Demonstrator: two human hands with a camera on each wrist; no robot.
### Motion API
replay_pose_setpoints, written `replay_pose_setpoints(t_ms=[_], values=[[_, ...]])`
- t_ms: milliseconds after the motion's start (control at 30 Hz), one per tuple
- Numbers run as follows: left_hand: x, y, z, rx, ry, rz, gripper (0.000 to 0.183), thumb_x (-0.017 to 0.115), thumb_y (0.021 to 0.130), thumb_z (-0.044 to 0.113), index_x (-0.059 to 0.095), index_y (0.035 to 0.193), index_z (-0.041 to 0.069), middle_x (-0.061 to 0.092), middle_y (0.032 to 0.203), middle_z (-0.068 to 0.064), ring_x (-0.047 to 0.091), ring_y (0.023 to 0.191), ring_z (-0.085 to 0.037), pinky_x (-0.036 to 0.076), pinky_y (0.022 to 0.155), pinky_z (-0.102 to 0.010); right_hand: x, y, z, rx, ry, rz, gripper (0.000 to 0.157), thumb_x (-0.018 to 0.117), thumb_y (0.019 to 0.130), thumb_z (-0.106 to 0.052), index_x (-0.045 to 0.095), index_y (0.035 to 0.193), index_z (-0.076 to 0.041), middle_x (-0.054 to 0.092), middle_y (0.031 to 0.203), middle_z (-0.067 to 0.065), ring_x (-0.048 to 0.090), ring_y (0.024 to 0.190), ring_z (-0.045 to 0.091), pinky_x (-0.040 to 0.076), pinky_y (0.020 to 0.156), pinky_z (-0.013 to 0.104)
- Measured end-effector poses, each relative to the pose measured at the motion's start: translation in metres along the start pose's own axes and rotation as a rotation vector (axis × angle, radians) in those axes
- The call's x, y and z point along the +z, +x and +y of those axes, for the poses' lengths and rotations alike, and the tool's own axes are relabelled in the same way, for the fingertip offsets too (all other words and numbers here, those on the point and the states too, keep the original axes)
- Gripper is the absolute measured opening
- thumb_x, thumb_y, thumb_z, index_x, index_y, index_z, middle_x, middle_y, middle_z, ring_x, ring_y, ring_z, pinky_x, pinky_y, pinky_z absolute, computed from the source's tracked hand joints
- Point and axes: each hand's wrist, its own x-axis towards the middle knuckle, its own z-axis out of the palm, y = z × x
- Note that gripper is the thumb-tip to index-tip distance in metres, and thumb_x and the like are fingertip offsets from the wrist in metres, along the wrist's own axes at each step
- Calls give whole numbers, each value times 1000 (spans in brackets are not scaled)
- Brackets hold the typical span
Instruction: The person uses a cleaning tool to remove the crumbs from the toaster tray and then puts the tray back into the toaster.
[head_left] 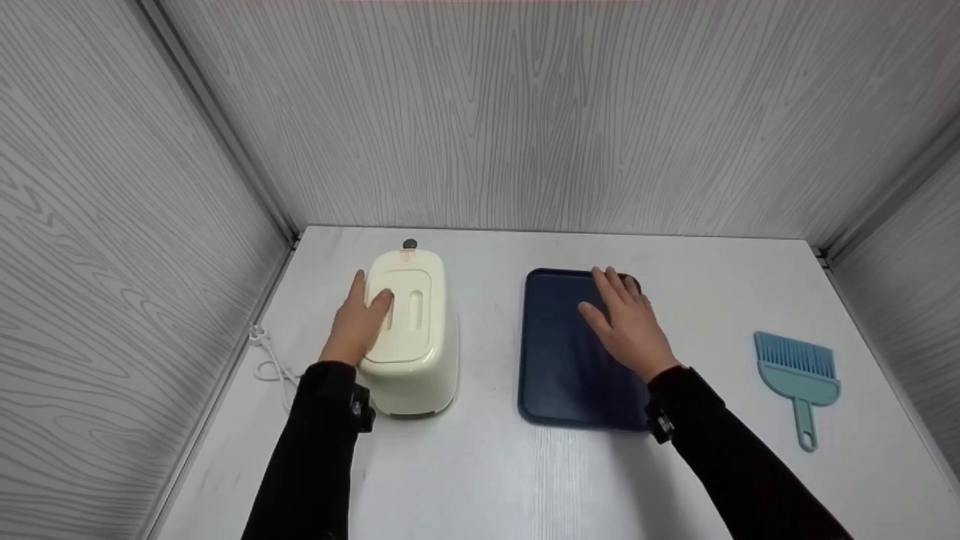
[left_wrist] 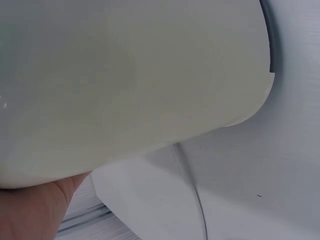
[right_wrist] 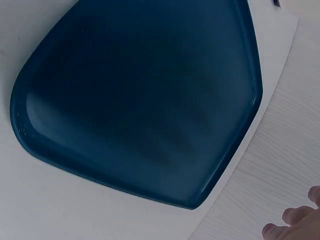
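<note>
A cream toaster (head_left: 405,300) with a lid on top stands left of the middle. My left hand (head_left: 356,319) lies over its left edge, the thumb at a slot-like recess in the lid and a straight finger along the side. In the left wrist view the toaster's wall (left_wrist: 130,90) fills most of the picture, with part of the hand at its lower edge. Over the far right part of a dark blue tray (head_left: 559,352) is my right hand (head_left: 630,330), fingers straight and thumb spread, holding nothing. Its fingertips (right_wrist: 295,225) appear at the right wrist view's lower corner.
A white power cord (head_left: 276,364) lies left of the toaster. At the far right is a small blue-green brush (head_left: 799,382), bristles away from me. Wood-grain panels (head_left: 480,112) rise at the back and both sides of the white table (head_left: 487,480).
</note>
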Motion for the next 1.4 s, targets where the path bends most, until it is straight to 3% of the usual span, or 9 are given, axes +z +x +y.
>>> replay_pose_setpoints(t_ms=[133,433,800,1133,1400], values=[[1,0,-2,-2,-30,2,83,40,106,53,-10,166,24,2,174,-12,8,159,-34,14,129,-51,15,0,-9,-6,61,-13,74,39,109,-54,14,167,-16,9,173,14,3,158,43,6,127,62],[8,1,-5,10,-77,39,81,41,107,47,-6,167,19,3,174,-10,8,159,-31,14,129,-49,45,-3,-34,22,186,-83,75,39,108,-59,11,168,-24,5,174,5,1,160,31,9,128,57],[18,-5,1,10,-127,105,79,40,109,41,-7,166,12,3,174,-13,7,160,-30,12,130,-44,75,-8,-60,-15,342,-122,73,41,109,-54,12,167,-18,11,173,8,13,159,24,16,129,49],[28,-5,7,-10,-169,151,79,39,109,38,-8,166,12,4,173,-15,8,159,-29,14,129,-43,95,-15,-74,97,590,-157,76,44,108,-54,12,167,-19,18,172,7,21,157,26,23,127,49],[32,-7,13,-5,-220,196,78,40,110,34,-7,165,7,4,173,-17,7,159,-29,12,130,-41,110,-17,-87,180,708,-161,73,47,108,-51,20,166,-16,31,167,13,32,153,30,30,124,51]])
